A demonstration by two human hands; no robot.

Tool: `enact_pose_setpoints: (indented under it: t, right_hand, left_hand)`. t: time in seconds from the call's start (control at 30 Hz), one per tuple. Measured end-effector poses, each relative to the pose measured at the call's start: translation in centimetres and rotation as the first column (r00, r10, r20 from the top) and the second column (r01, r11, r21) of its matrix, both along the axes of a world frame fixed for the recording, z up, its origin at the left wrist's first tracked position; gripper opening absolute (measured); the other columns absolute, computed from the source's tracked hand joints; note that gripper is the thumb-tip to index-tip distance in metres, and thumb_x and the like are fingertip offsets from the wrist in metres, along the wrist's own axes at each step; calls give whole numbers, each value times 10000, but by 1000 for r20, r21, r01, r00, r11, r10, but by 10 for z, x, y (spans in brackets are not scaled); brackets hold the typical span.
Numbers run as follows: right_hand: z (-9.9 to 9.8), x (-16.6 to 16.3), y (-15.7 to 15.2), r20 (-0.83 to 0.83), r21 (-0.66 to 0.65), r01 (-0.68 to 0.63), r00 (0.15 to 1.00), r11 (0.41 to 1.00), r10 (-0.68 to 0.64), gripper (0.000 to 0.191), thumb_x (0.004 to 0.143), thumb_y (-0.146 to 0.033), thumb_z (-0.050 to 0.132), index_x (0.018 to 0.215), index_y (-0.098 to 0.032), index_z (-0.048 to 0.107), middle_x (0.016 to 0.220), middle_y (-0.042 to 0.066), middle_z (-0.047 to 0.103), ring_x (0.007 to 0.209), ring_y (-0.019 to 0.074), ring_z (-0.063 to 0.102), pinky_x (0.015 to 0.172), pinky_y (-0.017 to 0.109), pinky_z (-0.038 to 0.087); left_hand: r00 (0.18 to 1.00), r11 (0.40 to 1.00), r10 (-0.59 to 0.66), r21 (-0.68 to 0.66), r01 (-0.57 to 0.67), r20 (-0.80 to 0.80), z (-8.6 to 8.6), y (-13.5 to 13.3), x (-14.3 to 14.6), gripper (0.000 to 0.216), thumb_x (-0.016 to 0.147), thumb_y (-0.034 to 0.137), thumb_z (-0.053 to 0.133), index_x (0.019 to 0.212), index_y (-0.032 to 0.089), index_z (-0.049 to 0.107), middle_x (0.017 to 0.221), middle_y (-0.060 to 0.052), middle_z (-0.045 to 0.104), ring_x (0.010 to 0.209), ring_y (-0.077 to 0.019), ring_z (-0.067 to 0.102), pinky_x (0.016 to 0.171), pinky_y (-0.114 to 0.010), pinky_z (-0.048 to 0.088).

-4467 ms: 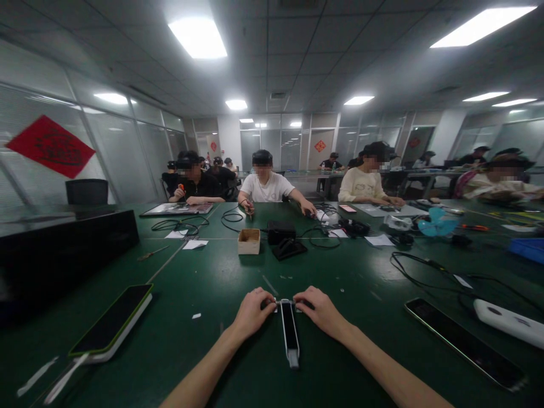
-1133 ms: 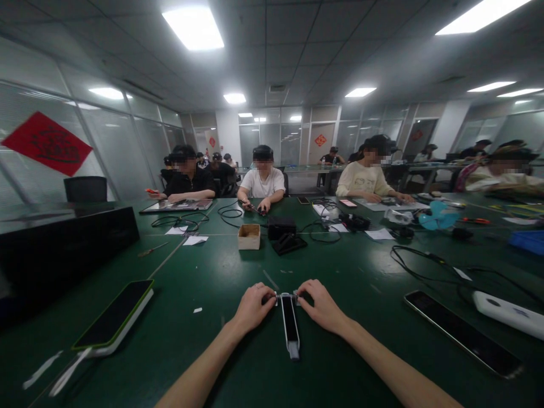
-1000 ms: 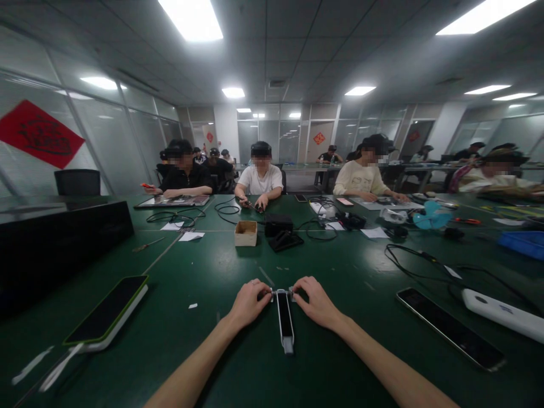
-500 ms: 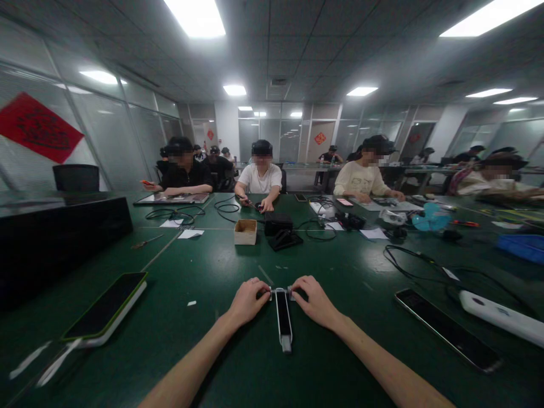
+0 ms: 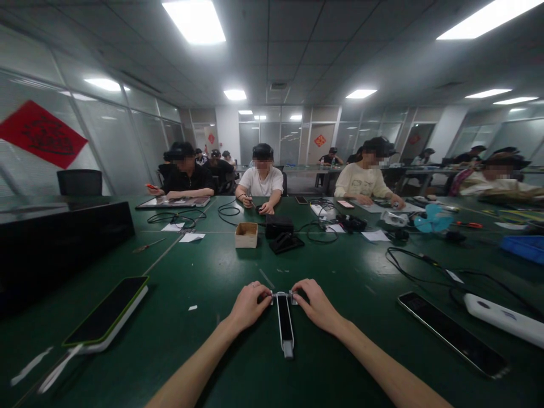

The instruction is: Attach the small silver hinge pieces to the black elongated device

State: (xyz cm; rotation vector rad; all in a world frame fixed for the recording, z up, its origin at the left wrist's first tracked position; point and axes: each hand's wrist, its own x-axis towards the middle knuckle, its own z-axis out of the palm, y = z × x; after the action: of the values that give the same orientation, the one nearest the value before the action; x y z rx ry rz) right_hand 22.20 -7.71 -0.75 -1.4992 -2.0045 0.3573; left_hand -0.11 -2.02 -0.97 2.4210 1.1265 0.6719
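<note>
In the lower centre of the frame, a slim dark device with a pale rim (image 5: 285,320) lies flat on the green desk (image 5: 212,266), its narrow grey end pointing toward the bottom edge. The left hand (image 5: 247,306) comes up from the bottom left, its grip pinched on a left tab (image 5: 272,297) beside the device's upper end; the right hand (image 5: 318,306) mirrors it, thumb and fingers closed on a right tab (image 5: 293,297). The tabs are small and partly covered by fingertips, so whether they are joined to the device is hard to say. At lower left, a phone with a green edge (image 5: 106,311) rests on a white slab, with a white strap (image 5: 59,371) at its near end. At lower right, a dark glossy device (image 5: 453,334) lies slantwise near a rounded white object (image 5: 504,318) and a black cable (image 5: 408,269). In the middle of the frame, an open pale box (image 5: 246,238) stands just beside a black box (image 5: 278,226). Beyond them, a person in a white shirt (image 5: 261,181) sits across the desk.
</note>
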Motion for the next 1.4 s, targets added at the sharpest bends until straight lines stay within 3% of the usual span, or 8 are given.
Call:
enact_pose_setpoints:
  t: [0.4,0.57,1.4]
  right_hand:
    - [-1,0,0,-51,6,14,999,1000,-13,199,895,-238,435,996,-199,602,1051,69,568,998,203,505,869,362,419]
    - [-2,0,0,-7,32,11,1000,999,-11,185,856,-173,453,902,-204,629,1043,65,567,1021,205,496,895,369,406]
    - [-4,0,1,-14,23,55,998,998,-55,224,824,-121,454,892,-205,650,1077,69,564,1063,218,492,929,406,417]
  left_hand:
    - [1000,1000,1,0,-1,8,0,0,0,169,857,265,521,895,189,667,877,-31,613,798,-174,566,706,-280,422]
    - [1000,1000,-4,8,4,5,-1,1,1,164,847,267,530,866,188,672,854,-36,615,789,-178,568,700,-276,422]
    - [1000,1000,-10,-8,10,19,-1,1,-1,167,864,274,525,893,191,668,879,-29,608,789,-169,560,709,-276,425]
